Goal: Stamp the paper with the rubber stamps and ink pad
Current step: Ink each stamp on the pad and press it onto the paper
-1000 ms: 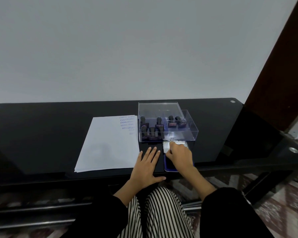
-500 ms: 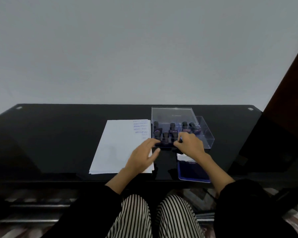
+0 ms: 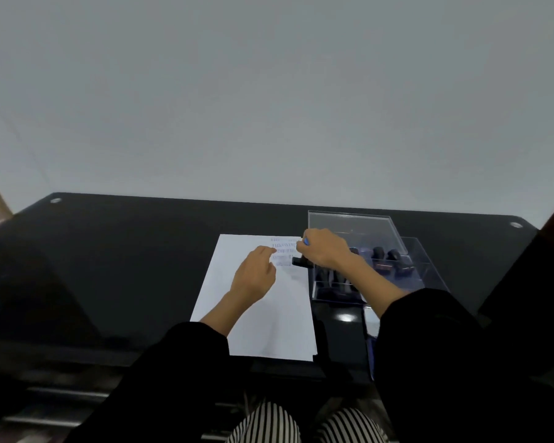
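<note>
So the right hand (image 3: pixel 323 251) is gripping a small black rubber stamp (image 3: pixel 300 261) at the white paper's (image 3: pixel 266 318) top-right corner, beside blurry blue stamped lines. The left hand (image 3: pixel 254 278) rests loose on the sheet, on the black tabletop (image 3: pixel 125 266).

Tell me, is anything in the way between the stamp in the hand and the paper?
Nothing visible is. The right hand grips the stamp at the right edge of the paper, by the blue prints. The left hand rests on the paper beside it, not under it.
</note>
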